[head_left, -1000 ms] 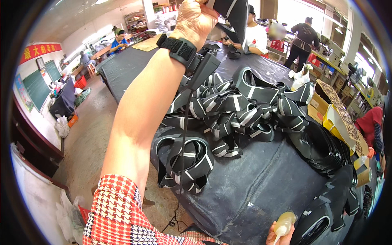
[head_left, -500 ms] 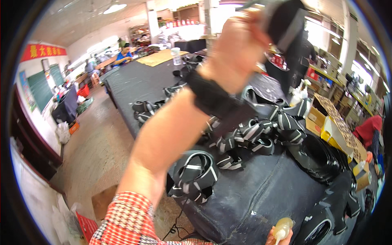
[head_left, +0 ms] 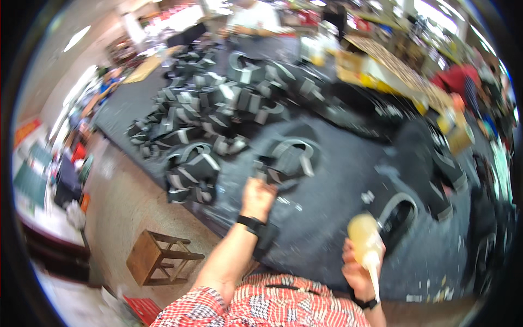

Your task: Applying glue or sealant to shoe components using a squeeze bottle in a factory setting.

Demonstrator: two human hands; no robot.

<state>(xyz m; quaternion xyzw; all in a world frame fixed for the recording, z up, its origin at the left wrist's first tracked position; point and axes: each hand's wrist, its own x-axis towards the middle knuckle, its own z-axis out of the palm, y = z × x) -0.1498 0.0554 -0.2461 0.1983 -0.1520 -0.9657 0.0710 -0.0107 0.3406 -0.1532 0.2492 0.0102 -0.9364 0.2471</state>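
My left hand [head_left: 258, 197] is closed on the near edge of a black fabric piece with light grey edging [head_left: 283, 175], bent into a loop over the dark table [head_left: 327, 201]. Blur softens its outline. In my right hand [head_left: 358, 272] is a squeeze bottle [head_left: 364, 234] of amber liquid, its white nozzle tilted downward. Beyond the bottle lies another black piece with a grey-edged opening [head_left: 400, 212]. A heap of similar black and grey pieces [head_left: 218, 101] covers the table's far left, and a stacked bundle [head_left: 192, 177] of them rests by the left edge.
A wooden stool [head_left: 158, 259] stands on the floor at left. Far right on the table are a stack of black sheets [head_left: 359, 111], more black pieces [head_left: 430, 158] and an open cardboard box [head_left: 392, 73]. A person in white [head_left: 255, 19] is across the table.
My left hand has come down from high in front of the view to the table, with the black piece. My view has tilted down and right; the bottle in my right hand shows fully.
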